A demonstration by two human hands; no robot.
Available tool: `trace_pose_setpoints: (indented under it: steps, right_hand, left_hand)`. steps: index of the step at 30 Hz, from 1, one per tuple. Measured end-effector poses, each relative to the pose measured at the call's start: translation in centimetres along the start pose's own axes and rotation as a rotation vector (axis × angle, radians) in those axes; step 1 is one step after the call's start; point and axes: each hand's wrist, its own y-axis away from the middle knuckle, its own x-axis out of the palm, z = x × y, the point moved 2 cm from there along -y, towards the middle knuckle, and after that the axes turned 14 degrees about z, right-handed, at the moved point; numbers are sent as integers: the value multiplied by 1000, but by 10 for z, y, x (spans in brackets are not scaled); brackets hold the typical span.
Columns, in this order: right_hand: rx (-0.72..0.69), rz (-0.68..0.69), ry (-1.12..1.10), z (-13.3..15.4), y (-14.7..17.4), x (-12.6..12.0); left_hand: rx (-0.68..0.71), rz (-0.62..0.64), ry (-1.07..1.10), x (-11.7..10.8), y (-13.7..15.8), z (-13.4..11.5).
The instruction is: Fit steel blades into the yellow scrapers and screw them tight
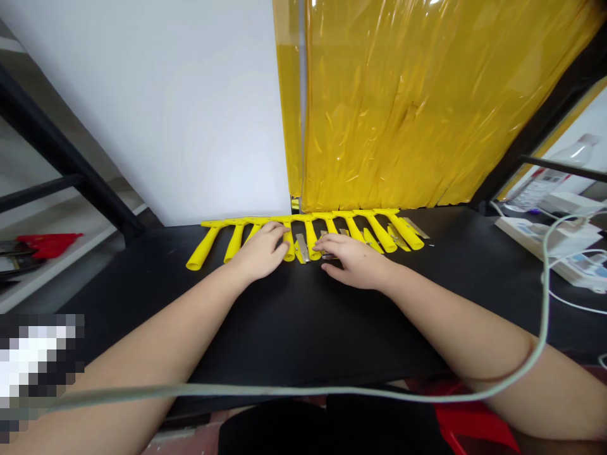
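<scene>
Reaching among nine visible yellow handles (311, 237) are two hands (262, 254) (356, 260).

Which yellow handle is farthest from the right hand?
The leftmost yellow T-shaped handle, ending the row; all others lie closer to the right hand.

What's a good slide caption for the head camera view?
Left hand and right hand at a row of yellow handles on a black table.

Handles (233, 243) bright yellow; tabletop (279, 335) black; board (190, 107) white; sheeting (408, 107) amber-yellow; cable (265, 390) pale grey-green.
</scene>
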Motion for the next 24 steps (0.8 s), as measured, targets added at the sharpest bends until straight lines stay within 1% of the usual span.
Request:
trace_pose_setpoints:
  steps: [2,5,7,9,11,13,19,24]
  right_hand:
    - [3,-19,-24,-2,2,-5]
    - [35,-72,-68,-7,6,-15]
    - [76,-112,-109,-11,8,-20]
    - [113,-153,-142,-16,9,-23]
    - [126,-192,-155,-20,10,-25]
    - [123,-212,-153,-22,10,-26]
    - [117,-221,-162,-22,10,-26]
    - [119,-214,-163,-23,10,-26]
  left_hand:
    - [-98,-35,-110,-7,2,5]
    - [-316,-57,-252,-17,6,18]
    - [-437,-19,-286,-20,7,29]
    - [-498,46,-302,-20,7,39]
    - [-510,90,-319,-20,6,45]
    - [-505,102,-329,-21,4,48]
    - [-548,126,-313,-22,5,44]
    - [-517,155,-293,-21,5,44]
